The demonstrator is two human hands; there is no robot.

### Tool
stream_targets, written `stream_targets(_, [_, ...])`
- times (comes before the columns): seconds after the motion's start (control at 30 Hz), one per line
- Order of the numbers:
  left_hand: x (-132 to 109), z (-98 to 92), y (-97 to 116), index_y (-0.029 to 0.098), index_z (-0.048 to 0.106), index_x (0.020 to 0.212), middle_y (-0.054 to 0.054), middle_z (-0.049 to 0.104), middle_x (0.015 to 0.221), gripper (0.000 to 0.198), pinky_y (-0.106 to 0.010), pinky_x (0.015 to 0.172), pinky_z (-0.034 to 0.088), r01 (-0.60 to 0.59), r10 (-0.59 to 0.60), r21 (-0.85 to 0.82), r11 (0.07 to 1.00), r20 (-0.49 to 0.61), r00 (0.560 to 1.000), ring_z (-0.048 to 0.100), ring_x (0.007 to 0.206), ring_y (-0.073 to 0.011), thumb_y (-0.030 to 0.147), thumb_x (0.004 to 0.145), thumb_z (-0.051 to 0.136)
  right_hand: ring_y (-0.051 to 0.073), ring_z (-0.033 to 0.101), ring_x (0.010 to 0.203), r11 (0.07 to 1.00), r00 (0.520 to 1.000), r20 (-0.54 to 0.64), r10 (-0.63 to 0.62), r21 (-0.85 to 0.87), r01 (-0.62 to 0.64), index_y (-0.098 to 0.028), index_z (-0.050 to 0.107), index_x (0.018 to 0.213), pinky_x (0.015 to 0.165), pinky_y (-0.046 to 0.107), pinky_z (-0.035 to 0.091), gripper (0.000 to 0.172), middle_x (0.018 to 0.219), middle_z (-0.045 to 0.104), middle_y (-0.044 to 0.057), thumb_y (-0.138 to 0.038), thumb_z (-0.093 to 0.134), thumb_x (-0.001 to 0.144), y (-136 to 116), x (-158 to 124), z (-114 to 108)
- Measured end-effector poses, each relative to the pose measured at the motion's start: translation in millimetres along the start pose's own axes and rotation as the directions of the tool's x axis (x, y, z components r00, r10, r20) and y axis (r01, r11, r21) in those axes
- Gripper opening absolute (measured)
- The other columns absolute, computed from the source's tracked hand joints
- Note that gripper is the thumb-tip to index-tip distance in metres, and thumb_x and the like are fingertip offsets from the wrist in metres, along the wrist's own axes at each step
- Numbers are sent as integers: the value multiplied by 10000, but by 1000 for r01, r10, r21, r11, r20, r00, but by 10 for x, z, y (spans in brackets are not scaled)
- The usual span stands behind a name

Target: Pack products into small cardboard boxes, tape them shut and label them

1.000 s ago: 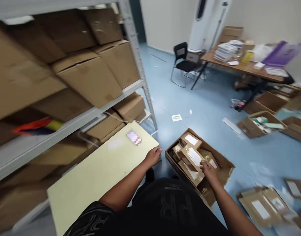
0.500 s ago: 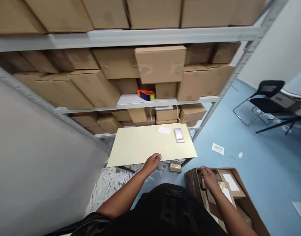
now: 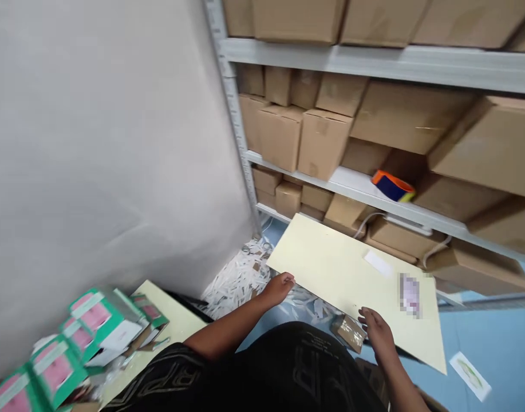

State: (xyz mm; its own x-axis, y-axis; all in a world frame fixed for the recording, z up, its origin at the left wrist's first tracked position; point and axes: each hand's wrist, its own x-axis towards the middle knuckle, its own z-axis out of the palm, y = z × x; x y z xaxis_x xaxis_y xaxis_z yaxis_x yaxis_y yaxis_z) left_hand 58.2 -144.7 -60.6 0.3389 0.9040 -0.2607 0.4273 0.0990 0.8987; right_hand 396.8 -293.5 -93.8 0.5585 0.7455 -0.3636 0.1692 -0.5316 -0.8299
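Note:
My left hand (image 3: 280,288) is at the near left edge of a pale yellow table (image 3: 326,257), its fingers curled in and nothing visible in them. Over the table's near edge, further right, is my right hand (image 3: 376,329), fingers loosely apart and holding nothing I can see. A phone-like item (image 3: 410,294), blurred out by pixels, lies on the right part of the tabletop. Beside it is a flat white piece (image 3: 378,263). Below the edge, between my hands, a small taped cardboard box (image 3: 351,335) shows.
A metal shelf (image 3: 365,200) packed with cardboard boxes (image 3: 324,143) stands behind the table; an orange, navy and yellow band (image 3: 392,186) lies on it. At lower left, green-and-pink packages (image 3: 90,315) cover part of another table (image 3: 182,315). White paper scraps (image 3: 234,274) litter the floor.
The view has swung left, bringing the green-and-pink packages into sight. My right hand has left the large carton of boxes and come to the table's near edge. My left hand stays curled.

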Motion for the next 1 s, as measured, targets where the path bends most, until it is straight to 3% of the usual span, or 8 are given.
stream_targets(0.2, [-95,-312,-365,218,720,1015,-66,781,1064,274,-362,933,530,122,-135,-70,990,-228,964,706,1020,-254,409,894,566,360,761,1033,996,947,320,0,-85,29,-214,758,1003,857,437,624,509,1119,794,124,-647,661,752,-457,515,531])
stream_targets(0.4, [-316,-452,-593,213,739,1069,-69,773,1048,327,-364,905,529,270,-282,-94,958,-469,837,708,1003,-266,429,893,567,376,759,1042,966,799,601,11,-214,147,-227,755,986,839,446,637,514,1113,794,142,-668,650,744,-856,1282,1281])
stream_targets(0.53, [-649,-539,-667,193,727,1097,-82,768,1051,341,-351,895,530,348,-395,-206,914,-640,659,705,1001,-257,420,888,583,368,761,1039,918,611,792,-2,-240,314,-231,764,987,833,431,632,493,1119,797,131,-642,667,731,-1155,1523,1972])
stream_targets(0.63, [-988,-576,-648,192,709,1106,-77,757,1043,328,-341,894,531,361,-430,-267,893,-743,513,696,986,-241,413,897,584,369,763,1026,874,464,886,-3,-223,431,-236,766,967,830,437,623,488,1101,799,131,-643,645,726,-1373,1468,2472])
stream_targets(0.77, [-1598,-737,-631,208,697,1089,-74,731,1055,282,-361,931,522,427,-435,-286,858,-847,306,678,997,-247,393,901,594,370,770,978,797,288,957,-22,-157,583,-264,773,913,833,452,615,473,1006,811,103,-665,609,723,-1599,1105,3048])
stream_targets(0.9, [-2383,-1071,-712,192,653,1226,-135,691,1214,354,-408,1025,484,510,-403,-335,792,-915,24,643,1128,-290,346,911,600,361,772,925,696,104,994,-39,-48,716,-280,777,857,824,442,614,445,915,809,62,-659,595,710,-1661,584,3486])
stream_targets(0.97, [-2723,-1306,-778,180,600,1327,-163,652,1302,437,-436,1083,447,544,-357,-337,768,-931,-73,603,1224,-317,366,933,586,357,771,910,666,56,998,-26,-24,746,-279,770,846,811,437,610,454,900,804,52,-671,594,702,-1625,333,3664])
stream_targets(1.0, [-2849,-1445,-814,178,569,1375,-172,625,1353,481,-446,1116,421,563,-327,-320,762,-941,-92,569,1283,-327,391,944,578,355,771,901,658,53,998,-16,-29,753,-278,765,840,802,436,608,462,894,802,50,-681,591,698,-1596,211,3744])
